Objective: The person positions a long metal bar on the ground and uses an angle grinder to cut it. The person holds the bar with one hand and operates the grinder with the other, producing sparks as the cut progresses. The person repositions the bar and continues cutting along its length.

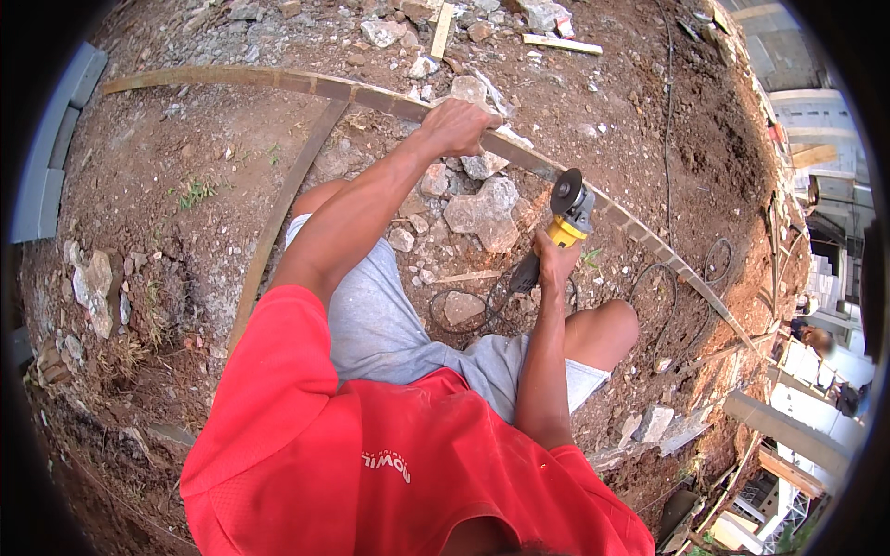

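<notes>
A long, narrow brown bar [297, 82] with paler patches at intervals runs across in front of me. My left hand [456, 128] is closed over it near the middle. In my right hand [554, 258] is a yellow and black angle grinder [567, 230], gripped around its body. The grinder's dark disc [566, 190] sits right at the bar, to the right of my left hand; whether it touches cannot be made out. A black cord [496, 310] loops on the ground below the grinder.
A second bar [289, 185] slants back toward me on the left. Broken stones [484, 215] lie between my knees. Wood offcuts [563, 44] and rubble are scattered beyond the bar. Another cable [668, 120] trails at right. A person [816, 341] is far right, beside stacked boards.
</notes>
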Demonstrator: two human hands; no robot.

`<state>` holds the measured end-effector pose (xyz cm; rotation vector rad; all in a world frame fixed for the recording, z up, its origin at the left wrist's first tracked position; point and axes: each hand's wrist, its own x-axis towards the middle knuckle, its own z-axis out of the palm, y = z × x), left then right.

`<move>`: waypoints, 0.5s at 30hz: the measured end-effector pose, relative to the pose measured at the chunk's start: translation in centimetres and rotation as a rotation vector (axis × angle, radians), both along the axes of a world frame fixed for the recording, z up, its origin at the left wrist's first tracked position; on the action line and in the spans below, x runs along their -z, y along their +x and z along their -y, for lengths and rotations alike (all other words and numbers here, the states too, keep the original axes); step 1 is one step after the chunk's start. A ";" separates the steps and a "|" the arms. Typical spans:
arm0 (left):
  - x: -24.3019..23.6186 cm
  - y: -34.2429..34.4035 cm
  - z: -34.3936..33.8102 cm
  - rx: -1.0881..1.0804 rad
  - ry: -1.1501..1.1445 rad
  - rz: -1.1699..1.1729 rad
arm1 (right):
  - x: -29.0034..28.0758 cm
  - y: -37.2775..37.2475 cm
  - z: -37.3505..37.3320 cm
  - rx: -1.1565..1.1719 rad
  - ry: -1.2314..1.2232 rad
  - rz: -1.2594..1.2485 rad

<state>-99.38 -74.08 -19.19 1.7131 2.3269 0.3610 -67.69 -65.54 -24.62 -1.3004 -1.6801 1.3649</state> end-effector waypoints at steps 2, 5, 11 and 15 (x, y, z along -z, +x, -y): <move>0.3 0.0 0.1 -0.001 0.013 0.015 | -0.2 -0.2 0.1 0.013 0.015 0.001; 0.3 0.1 -0.1 0.021 0.046 -0.013 | 0.8 0.3 -0.4 0.034 0.064 0.020; 0.0 0.2 0.6 0.020 0.086 -0.037 | 0.1 0.0 0.0 0.008 0.048 -0.008; -0.4 0.4 0.4 0.013 0.066 -0.027 | 0.3 0.1 -0.1 0.019 0.059 -0.022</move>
